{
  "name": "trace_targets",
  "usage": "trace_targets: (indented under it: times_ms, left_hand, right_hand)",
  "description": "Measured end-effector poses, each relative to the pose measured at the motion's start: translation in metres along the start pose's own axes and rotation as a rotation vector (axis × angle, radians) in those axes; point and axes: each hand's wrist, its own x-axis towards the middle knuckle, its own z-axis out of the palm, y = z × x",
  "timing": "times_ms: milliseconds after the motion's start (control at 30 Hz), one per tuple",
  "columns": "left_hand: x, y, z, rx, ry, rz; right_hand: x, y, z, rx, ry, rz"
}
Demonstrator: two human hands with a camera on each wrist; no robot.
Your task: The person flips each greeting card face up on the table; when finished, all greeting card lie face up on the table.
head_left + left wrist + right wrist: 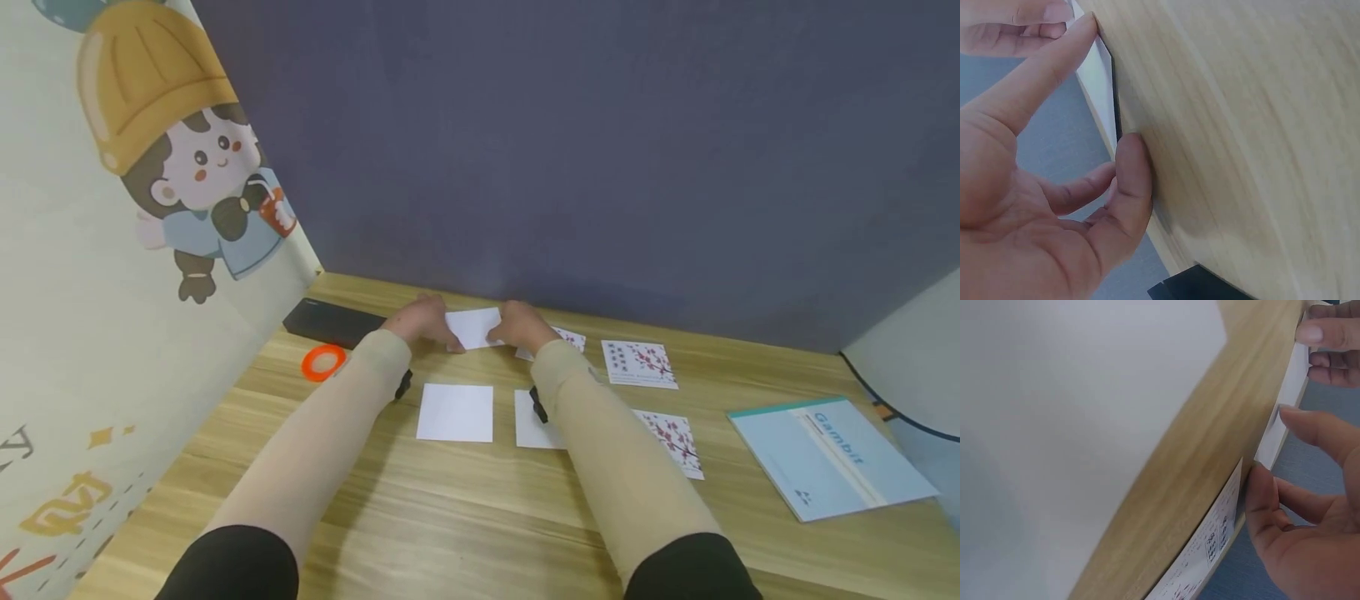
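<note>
Left hand, arm extended far: fingers half-curled, holding left side of white rectangular paper card | Right hand, likewise extended: fingers half-curled, holding right side.

Lighting's pretty soft and even, can't tell where it's coming from tbh. Fuzzy shadows on the tabletop alongside the sleeves, no harsh glare. White cards read bright, while the panel looks flat and dim. Head view's wide, kinda stretched toward the edges. Both wrist views are hazy and washed out, and the right wrist one has a big blurry pale patch up close.
</note>
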Motion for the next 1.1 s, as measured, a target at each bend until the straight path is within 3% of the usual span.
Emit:
trace_targets:
  times_ms: [267, 600, 833, 1100]
  left_hand:
    - [-0.001, -0.003, 0.003, -0.015, 0.033, -0.01]
    - [0.001, -0.011, 0.012, -0.15, 0.107, 0.035]
    - [-0.001, -0.016, 0.016, -0.224, 0.143, 0.079]
    - [-0.001, -0.016, 0.017, -0.27, 0.148, 0.031]
  right_hand:
    - [0.002, 0.003, 0.004, 0.01, -0.005, 0.008]
    - [-0.004, -0.001, 0.004, 0.032, 0.014, 0.004]
    - [-0.008, -0.002, 0.001, 0.114, -0.015, 0.019]
    - [-0.012, -0.001, -0.001, 0.2, -0.038, 0.03]
